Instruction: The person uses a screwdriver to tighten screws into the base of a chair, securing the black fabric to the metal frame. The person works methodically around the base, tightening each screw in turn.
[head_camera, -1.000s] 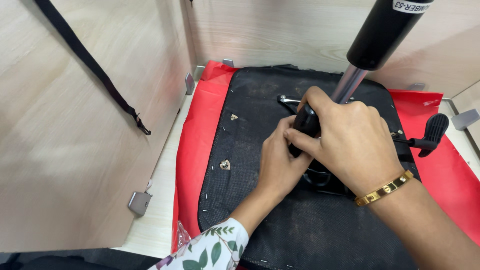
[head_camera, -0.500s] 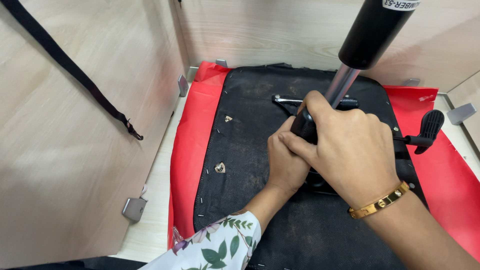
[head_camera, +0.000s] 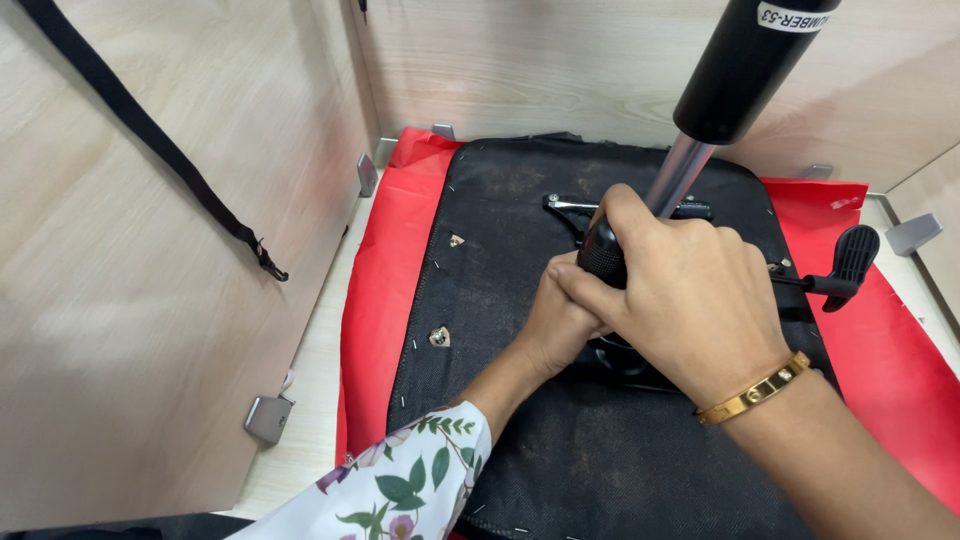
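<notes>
Barely any change from a moment ago: both hands have stayed locked on the same spot, and only the view has drifted a touch, the black strap on the left wall sliding slightly left. The right hand (head_camera: 690, 300), with a gold bracelet (head_camera: 752, 390) on its wrist, is wrapped tight around a black handle (head_camera: 600, 252), fingers curled shut over it so that only its rounded end pokes out on the left. The left hand (head_camera: 562, 325), coming out of a floral sleeve (head_camera: 400, 490), is tucked in underneath and against the right one, fingers closed. Whether it grips the handle itself or only braces the other hand, I can't tell, as the right hand covers it. The handle sits over the middle of the black seat underside (head_camera: 500, 300), right at the foot of the silver gas-lift shaft (head_camera: 678, 176), which rises into a thick black cylinder (head_camera: 745, 65) at the top of the view. Beneath the hands, a bit of the black metal mechanism (head_camera: 620, 355) peeks out. A metal lever (head_camera: 570, 203) lies just beyond the fingers, and a black paddle lever (head_camera: 850, 262) juts out to the right. The seat lies on a red sheet (head_camera: 375, 300), boxed in by pale wooden panels (head_camera: 150, 380); the black strap (head_camera: 150, 135) hangs across the left one.
</notes>
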